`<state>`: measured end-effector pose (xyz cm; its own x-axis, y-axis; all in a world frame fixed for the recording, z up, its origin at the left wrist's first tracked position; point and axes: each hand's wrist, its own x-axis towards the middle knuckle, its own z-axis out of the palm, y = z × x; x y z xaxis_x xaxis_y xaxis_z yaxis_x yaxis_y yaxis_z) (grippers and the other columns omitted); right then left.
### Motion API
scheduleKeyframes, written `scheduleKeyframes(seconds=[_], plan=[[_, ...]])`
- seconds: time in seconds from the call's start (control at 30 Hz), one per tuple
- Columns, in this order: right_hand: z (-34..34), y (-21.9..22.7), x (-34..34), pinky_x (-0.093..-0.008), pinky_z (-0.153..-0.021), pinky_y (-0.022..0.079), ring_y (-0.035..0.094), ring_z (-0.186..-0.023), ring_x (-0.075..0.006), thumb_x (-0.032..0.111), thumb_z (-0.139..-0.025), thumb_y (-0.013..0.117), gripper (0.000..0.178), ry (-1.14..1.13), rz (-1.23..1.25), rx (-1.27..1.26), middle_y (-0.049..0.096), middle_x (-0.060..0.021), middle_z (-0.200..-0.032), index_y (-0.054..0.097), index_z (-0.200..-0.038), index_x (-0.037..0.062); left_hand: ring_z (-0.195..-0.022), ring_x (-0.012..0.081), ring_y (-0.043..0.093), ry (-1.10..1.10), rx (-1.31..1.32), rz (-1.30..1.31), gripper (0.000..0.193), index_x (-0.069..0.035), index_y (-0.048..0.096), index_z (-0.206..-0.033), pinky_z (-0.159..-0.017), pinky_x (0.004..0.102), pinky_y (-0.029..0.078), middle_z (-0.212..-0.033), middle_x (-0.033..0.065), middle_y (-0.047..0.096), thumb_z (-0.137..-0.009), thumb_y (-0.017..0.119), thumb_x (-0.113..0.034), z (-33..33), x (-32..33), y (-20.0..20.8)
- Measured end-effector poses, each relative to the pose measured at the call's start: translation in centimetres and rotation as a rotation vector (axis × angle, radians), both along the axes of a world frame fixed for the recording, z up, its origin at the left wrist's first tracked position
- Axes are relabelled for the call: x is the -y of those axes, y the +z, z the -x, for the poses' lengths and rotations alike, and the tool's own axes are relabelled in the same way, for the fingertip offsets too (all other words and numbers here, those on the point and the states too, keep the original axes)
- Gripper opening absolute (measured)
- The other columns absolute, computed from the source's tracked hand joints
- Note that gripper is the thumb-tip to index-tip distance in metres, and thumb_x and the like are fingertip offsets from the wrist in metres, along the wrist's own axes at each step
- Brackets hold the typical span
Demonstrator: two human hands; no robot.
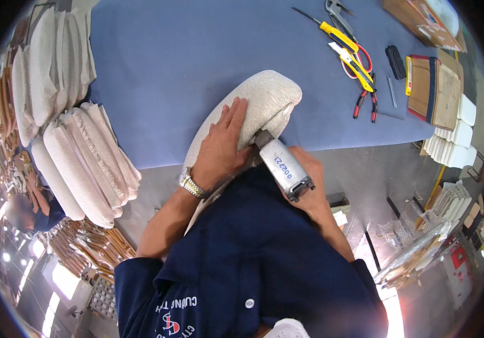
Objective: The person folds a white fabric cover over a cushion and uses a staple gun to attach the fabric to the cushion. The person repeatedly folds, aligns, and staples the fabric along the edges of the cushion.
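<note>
A beige fabric-covered cushion (267,96) lies tilted across the near edge of the blue-covered table (157,67), its lower end running back against my body. My left hand (222,143), with a metal watch on the wrist, rests on the cushion with its fingers stretched out along the fabric. My right hand (311,174) is wrapped round a silver staple gun (281,163). The gun's dark nose meets the underside edge of the cushion, near the fabric fold. Most of the right fingers are hidden behind the gun.
At the right of the table lie a yellow screwdriver (337,36), a yellow utility knife (354,67), red-handled pliers (366,101) and a black block (395,62). Cardboard boxes (430,25) stand beyond. Stacked beige cushions (87,163) fill the left side. A co-worker (36,205) is farther left.
</note>
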<state>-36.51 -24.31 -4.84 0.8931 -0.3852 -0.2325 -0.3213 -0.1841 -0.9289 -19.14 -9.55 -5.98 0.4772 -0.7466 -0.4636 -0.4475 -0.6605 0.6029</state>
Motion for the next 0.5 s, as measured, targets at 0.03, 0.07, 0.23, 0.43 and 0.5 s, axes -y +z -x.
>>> scheduleKeyframes(seconds=[0.03,0.07,0.23,0.43,0.5], plan=[[-0.1,0.0,-0.3,-0.0395,-0.075,0.052,0.069,-0.087,-0.0398,0.016,-0.073,0.077,0.045,-0.012,-0.001,-0.029,0.068,-0.0195,-0.096,0.066,-0.113,0.0001,-0.15,0.0425,0.035,0.008,-0.002,-0.008,0.1,-0.008,0.023,-0.162,-0.121,0.0459,0.037,-0.164,0.0214,0.035,-0.078,0.078,-0.008,0.0,0.1,0.1],[-0.3,0.0,-0.6,-0.0398,-0.075,0.052,0.069,-0.087,-0.0402,0.016,-0.072,0.077,0.046,-0.026,-0.002,-0.058,0.068,-0.0196,-0.096,0.066,-0.114,0.0,-0.15,0.0422,0.035,0.006,0.005,0.004,0.101,-0.008,0.024,-0.162,-0.121,0.0456,0.037,-0.164,0.0208,0.035,-0.078,0.078,-0.008,-0.2,0.2,-0.2],[-1.1,-0.5,-0.9,-0.0374,-0.069,0.054,0.069,-0.079,-0.0376,0.01,-0.076,0.078,0.034,-0.038,0.051,0.01,0.068,-0.017,-0.091,0.067,-0.106,0.0013,-0.149,0.0402,0.037,0.023,0.028,-0.001,0.103,-0.01,0.025,-0.162,-0.121,0.0451,0.038,-0.164,0.0196,0.036,-0.076,0.08,-0.006,-1.0,0.2,-0.2],[0.6,-0.4,-1.7,-0.0442,-0.086,0.055,0.068,-0.1,-0.0413,0.02,-0.072,0.081,0.048,0.024,0.011,0.015,0.069,-0.0212,-0.104,0.065,-0.113,-0.0003,-0.147,0.0412,0.041,-0.016,0.067,0.1,0.095,-0.003,0.029,-0.16,-0.119,0.0429,0.038,-0.161,0.0246,0.039,-0.081,0.081,-0.014,-0.8,-0.7,-1.7],[0.6,-0.6,-1.6,-0.047,-0.089,0.055,0.067,-0.105,-0.0435,0.022,-0.071,0.081,0.056,0.052,0.016,0.024,0.068,-0.0229,-0.111,0.064,-0.119,-0.0003,-0.147,0.0387,0.042,0.014,0.032,0.102,0.087,0.0,0.033,-0.158,-0.12,0.0435,0.037,-0.161,0.0254,0.038,-0.086,0.078,-0.016,-0.5,-0.7,-2.1]])
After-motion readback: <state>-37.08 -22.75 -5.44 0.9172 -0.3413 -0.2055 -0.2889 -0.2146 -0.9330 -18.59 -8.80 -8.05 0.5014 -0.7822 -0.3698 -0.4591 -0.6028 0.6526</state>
